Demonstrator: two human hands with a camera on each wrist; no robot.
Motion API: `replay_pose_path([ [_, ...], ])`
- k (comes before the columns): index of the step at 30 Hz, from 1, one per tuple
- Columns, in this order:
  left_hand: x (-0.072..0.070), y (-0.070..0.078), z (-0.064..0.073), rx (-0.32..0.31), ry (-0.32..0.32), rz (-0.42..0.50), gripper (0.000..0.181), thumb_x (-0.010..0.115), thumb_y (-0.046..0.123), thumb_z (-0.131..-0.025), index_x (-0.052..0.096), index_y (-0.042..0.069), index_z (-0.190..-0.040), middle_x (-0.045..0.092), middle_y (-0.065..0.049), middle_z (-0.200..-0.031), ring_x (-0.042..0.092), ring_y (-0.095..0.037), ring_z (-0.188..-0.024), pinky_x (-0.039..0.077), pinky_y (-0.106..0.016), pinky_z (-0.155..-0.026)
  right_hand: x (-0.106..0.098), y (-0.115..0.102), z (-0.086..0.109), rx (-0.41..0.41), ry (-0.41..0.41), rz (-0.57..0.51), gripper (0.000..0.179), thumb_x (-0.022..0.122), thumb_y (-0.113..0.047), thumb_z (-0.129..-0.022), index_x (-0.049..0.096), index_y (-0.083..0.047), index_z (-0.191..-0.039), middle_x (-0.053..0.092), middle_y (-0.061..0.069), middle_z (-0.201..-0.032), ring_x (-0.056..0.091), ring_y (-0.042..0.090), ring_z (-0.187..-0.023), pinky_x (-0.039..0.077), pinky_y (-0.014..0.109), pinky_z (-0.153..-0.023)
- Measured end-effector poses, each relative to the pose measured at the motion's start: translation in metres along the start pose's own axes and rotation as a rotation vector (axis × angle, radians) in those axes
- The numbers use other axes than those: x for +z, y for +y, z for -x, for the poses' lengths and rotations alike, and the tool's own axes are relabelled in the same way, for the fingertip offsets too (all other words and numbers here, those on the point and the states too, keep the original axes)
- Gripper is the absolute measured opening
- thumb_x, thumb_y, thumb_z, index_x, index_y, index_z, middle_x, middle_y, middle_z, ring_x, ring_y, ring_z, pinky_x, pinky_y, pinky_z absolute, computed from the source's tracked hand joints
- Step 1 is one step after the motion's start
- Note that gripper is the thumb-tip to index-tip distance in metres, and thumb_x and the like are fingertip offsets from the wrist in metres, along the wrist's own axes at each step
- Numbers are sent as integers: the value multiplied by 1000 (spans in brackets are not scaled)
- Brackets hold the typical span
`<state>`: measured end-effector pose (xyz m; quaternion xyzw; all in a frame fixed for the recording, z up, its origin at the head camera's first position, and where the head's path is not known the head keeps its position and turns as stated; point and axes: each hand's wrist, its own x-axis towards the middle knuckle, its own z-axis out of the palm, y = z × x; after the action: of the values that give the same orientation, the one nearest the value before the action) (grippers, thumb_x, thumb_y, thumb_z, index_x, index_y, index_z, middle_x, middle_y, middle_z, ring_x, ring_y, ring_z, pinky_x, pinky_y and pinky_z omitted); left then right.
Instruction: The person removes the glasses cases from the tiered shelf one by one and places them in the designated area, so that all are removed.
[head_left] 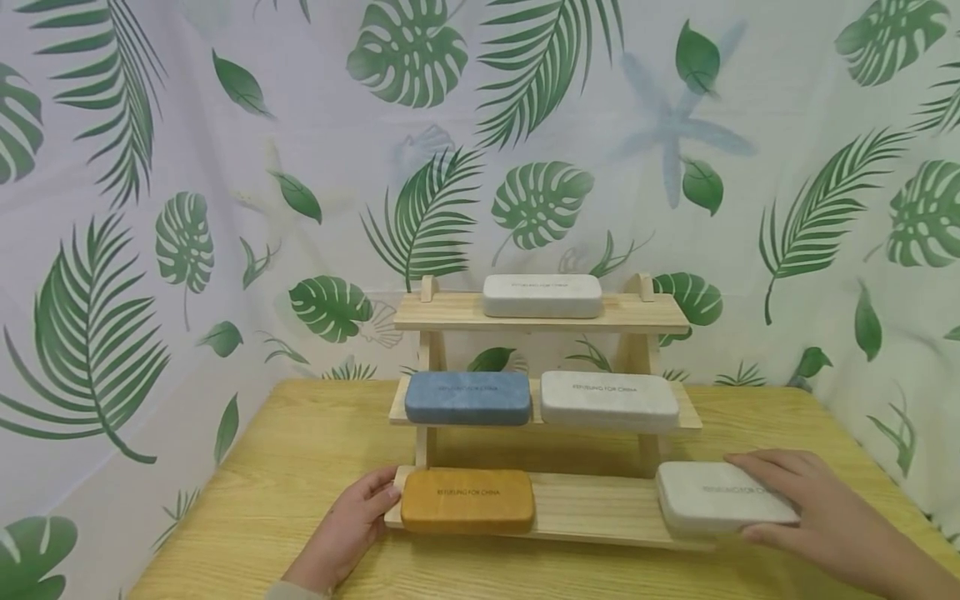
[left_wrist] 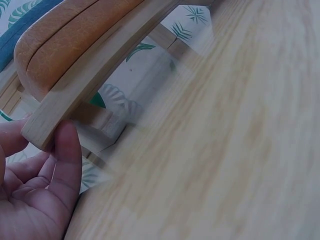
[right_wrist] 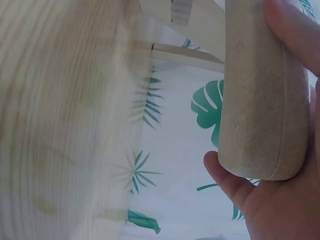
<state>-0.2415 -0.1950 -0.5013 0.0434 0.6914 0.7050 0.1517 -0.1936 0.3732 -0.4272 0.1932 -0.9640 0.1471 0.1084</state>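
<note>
A wooden three-tier stand [head_left: 592, 507] holds several glasses cases. My left hand [head_left: 352, 523] pinches the left end of its bottom board [left_wrist: 65, 107], beside an orange case [head_left: 467, 502]. My right hand [head_left: 832, 518] grips a white glasses case [head_left: 701, 498] by its right end, over the right end of the same board. In the right wrist view that case [right_wrist: 255, 110] lies between thumb and fingers; whether it touches the board cannot be told. A blue case [head_left: 467, 400] and a white case [head_left: 609, 402] sit on the middle tier, another white case [head_left: 542, 297] on top.
The stand is on a wood-grain table [head_left: 300, 450]. Behind and at the sides hangs a white cloth [head_left: 247, 167] printed with green leaves. Bare board shows between the orange case and the white one on the bottom tier.
</note>
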Motion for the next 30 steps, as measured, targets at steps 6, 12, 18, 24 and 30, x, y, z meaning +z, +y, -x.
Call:
replay_pose_path([
  [6,1,0,0,-21,-2,8,72,52,34,-108,21,-11,-156,19,-34,-160,16,-46,-147,21,-62,-116,0,14,3,9,9,5,79,81,-52,-80,56,-13,-144,56,16,-134,49,38,-116,47,59,-83],
  [12,0,0,0,-19,11,9,71,51,33,-108,21,-11,-155,22,-34,-159,20,-44,-147,25,-58,-116,1,24,4,-4,46,21,79,86,-46,-77,57,-10,-142,56,18,-131,50,40,-113,46,59,-81],
  [18,-1,1,0,-4,10,10,70,52,32,-108,22,-11,-155,26,-33,-158,27,-40,-144,36,-47,-112,1,34,0,28,29,1,80,86,-43,-79,56,-7,-143,55,21,-132,48,43,-112,44,60,-80],
  [24,-1,1,0,0,-1,9,71,53,32,-108,22,-11,-155,26,-32,-158,26,-38,-145,37,-44,-112,8,44,-4,18,53,-27,78,86,-37,-80,55,-5,-143,56,22,-130,49,43,-111,43,60,-79],
  [30,-4,-3,-2,5,-13,16,73,53,35,-107,22,-10,-156,26,-31,-159,23,-41,-146,27,-53,-116,18,56,-13,58,8,-52,81,82,-42,-84,49,-6,-148,53,26,-132,47,46,-112,42,62,-79],
])
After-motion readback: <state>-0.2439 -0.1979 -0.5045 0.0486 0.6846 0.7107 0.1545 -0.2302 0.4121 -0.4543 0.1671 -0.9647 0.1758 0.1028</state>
